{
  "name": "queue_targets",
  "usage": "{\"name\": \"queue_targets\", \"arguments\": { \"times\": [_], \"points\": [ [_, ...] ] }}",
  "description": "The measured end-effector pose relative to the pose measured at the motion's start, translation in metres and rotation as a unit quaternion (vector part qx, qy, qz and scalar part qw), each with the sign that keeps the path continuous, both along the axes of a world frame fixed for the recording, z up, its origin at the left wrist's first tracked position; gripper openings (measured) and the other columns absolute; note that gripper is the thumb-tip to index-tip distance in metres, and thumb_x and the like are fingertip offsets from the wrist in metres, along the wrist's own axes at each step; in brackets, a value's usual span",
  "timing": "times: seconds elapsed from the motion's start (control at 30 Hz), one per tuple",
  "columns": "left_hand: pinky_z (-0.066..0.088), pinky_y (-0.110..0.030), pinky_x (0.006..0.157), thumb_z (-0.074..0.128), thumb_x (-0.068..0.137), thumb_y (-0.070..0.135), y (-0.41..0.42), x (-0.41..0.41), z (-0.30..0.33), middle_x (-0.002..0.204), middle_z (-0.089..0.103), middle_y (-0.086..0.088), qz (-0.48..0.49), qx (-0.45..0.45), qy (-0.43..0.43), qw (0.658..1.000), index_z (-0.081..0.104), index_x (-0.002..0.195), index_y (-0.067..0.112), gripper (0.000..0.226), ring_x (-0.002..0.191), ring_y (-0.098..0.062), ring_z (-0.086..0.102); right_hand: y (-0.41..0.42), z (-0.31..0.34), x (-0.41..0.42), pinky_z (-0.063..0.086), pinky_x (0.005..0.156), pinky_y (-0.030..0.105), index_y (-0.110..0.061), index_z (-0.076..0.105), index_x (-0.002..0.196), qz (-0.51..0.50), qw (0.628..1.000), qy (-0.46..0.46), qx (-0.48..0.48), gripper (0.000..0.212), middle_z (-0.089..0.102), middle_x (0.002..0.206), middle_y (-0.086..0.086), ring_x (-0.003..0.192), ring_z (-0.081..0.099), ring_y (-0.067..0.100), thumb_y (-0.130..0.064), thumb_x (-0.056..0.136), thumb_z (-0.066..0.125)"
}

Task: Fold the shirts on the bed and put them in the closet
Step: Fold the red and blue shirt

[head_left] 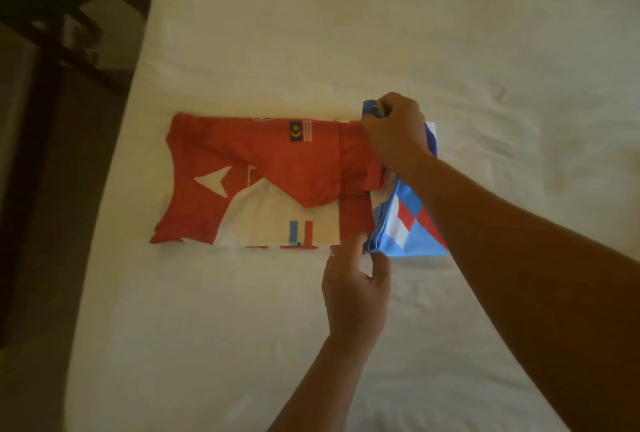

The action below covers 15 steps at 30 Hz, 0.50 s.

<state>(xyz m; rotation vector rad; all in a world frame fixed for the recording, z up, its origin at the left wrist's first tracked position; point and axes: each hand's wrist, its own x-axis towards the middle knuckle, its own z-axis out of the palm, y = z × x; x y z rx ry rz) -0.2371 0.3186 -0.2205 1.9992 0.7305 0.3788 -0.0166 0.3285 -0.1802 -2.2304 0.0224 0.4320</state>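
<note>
Hidden bits first: right forearm (519, 241) crosses over the blue shirt (403, 223), so its middle and far side are covered; only a light-blue edge with red/white/blue diamonds and a strip past the wrist show. Can't tell how far it's folded. Top-left of view is dark and blurred, some dark furniture (52, 16) beside the bed, no detail.

Red shirt (242, 168) lies flat on the white bed sheet (346, 33), folded into a long rectangle, sleeve laid across it, small flag patch near the far edge. Blue shirt overlaps its right end.

Right hand (393, 133) is fisted, knuckles up, clamped on the far corner of the blue fabric, bunch sticking out by the thumb. Left hand (356, 286) pinches the near corner of the blue shirt, thumb and fingers closed on the stacked edges.
</note>
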Motion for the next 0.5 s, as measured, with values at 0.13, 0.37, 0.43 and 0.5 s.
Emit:
{"name": "queue_targets", "arguments": {
  "times": [0.13,0.37,0.43,0.5],
  "points": [
    [0.058,-0.036,0.074,0.060,0.090,0.024,0.060,-0.018,-0.005,0.097,0.073,0.001,0.022,-0.010,0.021,0.999,0.072,0.110,0.012,0.025,0.087,-0.015,0.068,0.064,-0.010,-0.020,0.026,0.048,0.027,-0.021,0.041,0.063,0.011,1.000,0.019,-0.002,0.033,0.040,0.058,-0.004,0.052,0.033,0.010,-0.009,0.089,0.056],
    [0.055,-0.034,0.070,0.062,0.085,0.014,0.157,-0.039,-0.016,0.091,0.067,0.004,0.065,-0.050,0.036,0.996,0.070,0.104,0.014,0.021,0.080,-0.010,0.061,0.165,-0.032,-0.046,0.030,0.051,0.029,-0.020,0.049,0.069,0.042,0.998,0.028,-0.033,0.022,0.048,0.063,-0.004,0.056,0.041,0.011,-0.012,0.087,0.058],
    [0.054,-0.027,0.072,0.064,0.085,0.012,0.178,-0.044,-0.017,0.095,0.070,0.004,0.078,-0.057,0.035,0.995,0.071,0.110,0.015,0.026,0.081,-0.007,0.061,0.189,-0.037,-0.053,0.030,0.050,0.028,-0.017,0.052,0.075,0.050,0.998,0.024,-0.041,0.014,0.050,0.065,-0.004,0.057,0.043,0.011,-0.012,0.087,0.058],
    [0.056,-0.031,0.072,0.062,0.086,0.020,0.195,-0.049,-0.020,0.092,0.070,0.006,0.104,-0.070,0.050,0.991,0.070,0.114,0.017,0.029,0.080,-0.008,0.063,0.211,-0.040,-0.061,0.029,0.049,0.028,-0.016,0.054,0.080,0.059,0.997,0.020,-0.053,0.008,0.050,0.067,-0.003,0.058,0.044,0.013,-0.013,0.087,0.057]
  ]
}}
